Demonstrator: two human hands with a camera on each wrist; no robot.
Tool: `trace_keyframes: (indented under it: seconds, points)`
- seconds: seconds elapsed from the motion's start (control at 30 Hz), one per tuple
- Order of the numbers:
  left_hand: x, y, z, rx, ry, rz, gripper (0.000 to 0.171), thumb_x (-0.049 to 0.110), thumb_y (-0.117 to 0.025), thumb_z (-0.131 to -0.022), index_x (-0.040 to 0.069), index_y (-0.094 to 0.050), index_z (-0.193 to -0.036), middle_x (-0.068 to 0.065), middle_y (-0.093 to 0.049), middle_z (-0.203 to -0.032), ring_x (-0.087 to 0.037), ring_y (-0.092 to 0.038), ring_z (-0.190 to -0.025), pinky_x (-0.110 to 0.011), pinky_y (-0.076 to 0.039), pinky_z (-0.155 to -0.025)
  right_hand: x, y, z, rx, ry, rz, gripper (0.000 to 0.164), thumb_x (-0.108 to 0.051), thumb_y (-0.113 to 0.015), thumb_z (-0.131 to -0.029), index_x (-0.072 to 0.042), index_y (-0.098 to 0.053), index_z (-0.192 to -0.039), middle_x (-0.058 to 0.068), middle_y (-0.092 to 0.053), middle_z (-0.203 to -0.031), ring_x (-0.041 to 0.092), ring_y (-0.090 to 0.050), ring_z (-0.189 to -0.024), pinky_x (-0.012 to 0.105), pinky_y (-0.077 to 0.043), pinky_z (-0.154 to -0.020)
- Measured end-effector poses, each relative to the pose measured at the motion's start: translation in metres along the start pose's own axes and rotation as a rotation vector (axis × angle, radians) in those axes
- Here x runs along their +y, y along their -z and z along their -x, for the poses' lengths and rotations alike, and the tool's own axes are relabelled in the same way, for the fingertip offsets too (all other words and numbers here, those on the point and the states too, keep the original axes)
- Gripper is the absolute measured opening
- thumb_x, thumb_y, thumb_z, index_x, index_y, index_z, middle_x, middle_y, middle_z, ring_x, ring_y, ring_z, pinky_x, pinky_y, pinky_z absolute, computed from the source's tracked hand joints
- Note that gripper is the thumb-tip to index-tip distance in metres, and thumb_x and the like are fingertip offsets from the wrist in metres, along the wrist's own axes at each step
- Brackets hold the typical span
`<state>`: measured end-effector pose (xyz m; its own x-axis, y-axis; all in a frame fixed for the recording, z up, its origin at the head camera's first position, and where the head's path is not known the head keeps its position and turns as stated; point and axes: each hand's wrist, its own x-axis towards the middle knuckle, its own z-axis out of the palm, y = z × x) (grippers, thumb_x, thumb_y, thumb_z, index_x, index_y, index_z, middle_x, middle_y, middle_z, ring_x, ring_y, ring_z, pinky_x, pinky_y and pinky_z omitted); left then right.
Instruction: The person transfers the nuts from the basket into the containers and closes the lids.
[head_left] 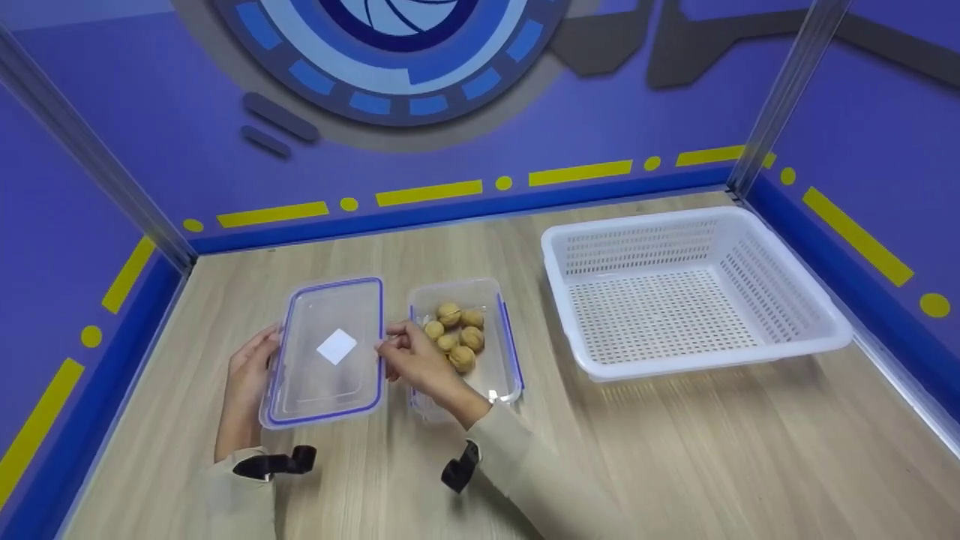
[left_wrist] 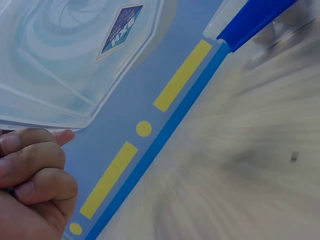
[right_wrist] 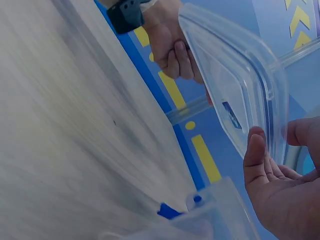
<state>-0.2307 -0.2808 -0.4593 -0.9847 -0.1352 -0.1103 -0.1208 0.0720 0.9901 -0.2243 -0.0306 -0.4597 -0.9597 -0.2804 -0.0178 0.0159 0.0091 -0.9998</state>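
A clear plastic lid (head_left: pixel 315 390) with a blue rim and a pale diamond label is held above the table by both hands. My left hand (head_left: pixel 249 375) grips its left edge; in the left wrist view the fingers of that hand (left_wrist: pixel 40 175) are curled by the lid's edge (left_wrist: pixel 55 95). On the opposite edge, my right hand (head_left: pixel 427 364) pinches the rim between thumb and fingers, seen also in the right wrist view (right_wrist: pixel 285 195). Just right of the lid stands an open clear container (head_left: pixel 495 379) with several walnuts (head_left: pixel 461 358) inside, partly hidden behind my right hand.
A white perforated basket (head_left: pixel 667 364) stands on the right of the wooden table (head_left: pixel 675 465), with nothing visible inside. Blue-purple panels (head_left: pixel 420 161) with yellow marks enclose the table at the back and both sides.
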Motion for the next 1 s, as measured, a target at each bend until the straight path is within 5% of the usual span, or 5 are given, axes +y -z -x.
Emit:
trace_keyframes:
  seconds: [0.23,0.43,0.53,0.67,1.0]
  points:
    - [0.006,-0.016,0.004,0.049,-0.018,0.0,0.045,0.026,-0.041,-0.103,0.001,-0.046,-0.139,0.024,-0.067,-0.094,0.001,-0.063,-0.09,-0.014,-0.053,-0.081,-0.004,0.014,0.002,0.039,0.051,0.196,0.03,-0.022,-0.055,-0.096,-0.002,-0.053,-0.118,-0.002,-0.059,-0.072,0.007,-0.054,-0.055,0.017,-0.048,-0.049]
    - [0.01,-0.034,0.003,0.088,-0.063,-0.024,0.042,0.019,-0.042,-0.101,-0.001,-0.048,-0.138,0.024,-0.067,-0.096,0.005,-0.063,-0.089,-0.012,-0.051,-0.081,-0.007,0.028,0.003,0.115,0.107,0.316,0.033,-0.024,-0.054,-0.096,0.0,-0.057,-0.118,0.003,-0.066,-0.078,0.005,-0.055,-0.06,0.017,-0.046,-0.05]
    - [0.011,-0.043,0.002,0.08,-0.073,-0.022,0.042,0.023,-0.042,-0.102,0.003,-0.049,-0.139,0.008,-0.068,-0.118,0.006,-0.062,-0.094,-0.013,-0.051,-0.085,-0.007,0.035,0.003,0.135,0.14,0.347,0.036,-0.022,-0.053,-0.096,0.003,-0.057,-0.122,0.0,-0.063,-0.075,0.005,-0.052,-0.06,0.016,-0.044,-0.051]
    - [0.012,-0.054,0.003,0.047,-0.085,-0.008,0.043,0.024,-0.039,-0.103,0.004,-0.047,-0.141,-0.017,-0.053,-0.138,0.006,-0.062,-0.097,-0.014,-0.052,-0.086,-0.005,0.045,0.003,0.16,0.187,0.384,0.039,-0.018,-0.051,-0.095,0.006,-0.058,-0.125,-0.006,-0.052,-0.068,0.004,-0.045,-0.057,0.015,-0.038,-0.049]
    - [0.012,-0.084,-0.001,0.015,-0.104,0.043,0.043,0.018,-0.037,-0.103,0.002,-0.045,-0.142,-0.023,-0.054,-0.135,-0.003,-0.067,-0.094,-0.019,-0.056,-0.082,0.0,0.073,0.002,0.244,0.232,0.393,0.036,-0.014,-0.052,-0.091,0.007,-0.063,-0.119,-0.008,-0.046,-0.064,0.005,-0.042,-0.057,0.017,-0.041,-0.058]
